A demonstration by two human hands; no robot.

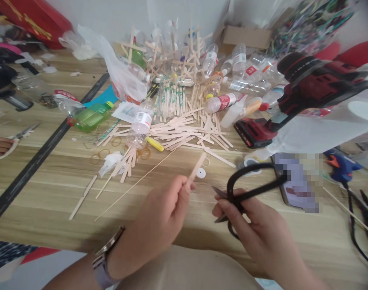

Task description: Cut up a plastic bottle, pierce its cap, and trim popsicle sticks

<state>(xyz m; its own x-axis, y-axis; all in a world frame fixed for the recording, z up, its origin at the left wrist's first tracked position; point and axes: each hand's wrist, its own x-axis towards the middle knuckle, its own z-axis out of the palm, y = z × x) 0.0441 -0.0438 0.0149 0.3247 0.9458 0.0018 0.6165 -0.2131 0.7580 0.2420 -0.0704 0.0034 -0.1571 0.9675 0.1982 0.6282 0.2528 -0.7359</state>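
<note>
My left hand (168, 205) is closed around a flat wooden craft stick (197, 166), whose rounded end points up and away from me. To its right, my right hand (256, 225) grips a pair of black-handled scissors (236, 197). The blades point left toward the stick, slightly apart and not touching it. One large handle loop rises above the fingers. Just past the hands, a small white disc (201, 173) lies on the wooden table (135, 225). Beyond it spreads a loose pile of craft sticks (180, 133).
Several plastic bottles (223, 102) crowd the back. A red and black cordless drill (289, 88) stands at right, near a phone (298, 181) and a blue glue gun (341, 165). At far left, another person's hand (1, 147) is by scissors (25, 132). A black strip (36, 157) crosses the table.
</note>
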